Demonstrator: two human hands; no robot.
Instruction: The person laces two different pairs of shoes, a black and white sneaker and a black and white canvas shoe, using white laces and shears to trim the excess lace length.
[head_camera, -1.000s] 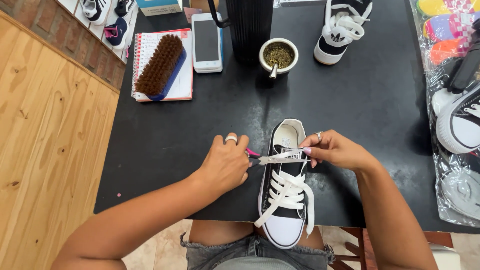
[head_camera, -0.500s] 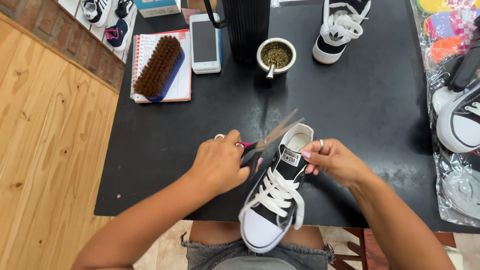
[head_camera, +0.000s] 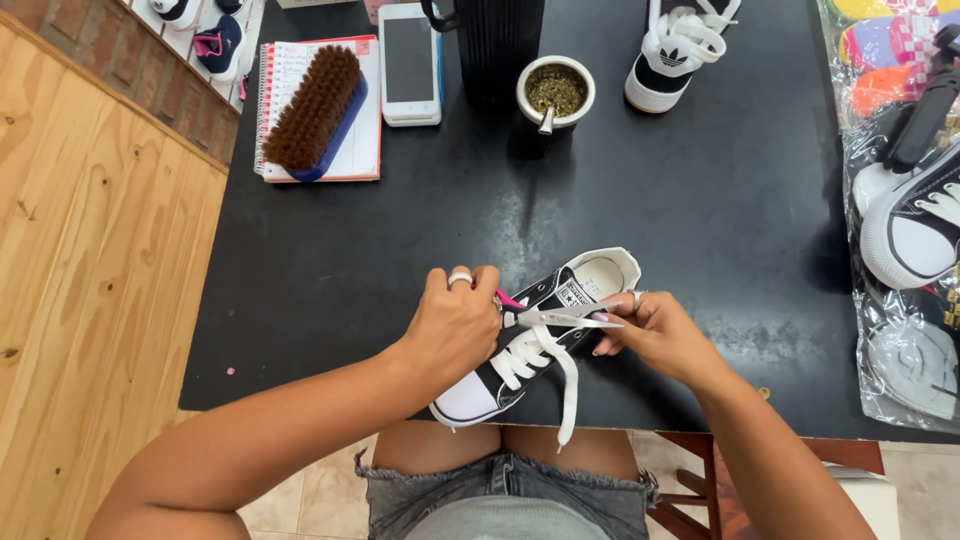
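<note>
Small black canvas sneaker at table's 6 o'clock edge, toe toward 7. Left hand clamped on pink-handled scissors, blades apparently parted. Right hand pinches white lace end. Keep lace taut, cut cleanly, fingertips clear.

Both forearms extend forward from the lower frame edge and converge toward the centre. The left hand is curled into a loose fist, knuckles up, with a ring on one finger. The right hand is palm-down, fingers bent and pinched together at the tips, also ringed. The hands are near, not touching.
</note>
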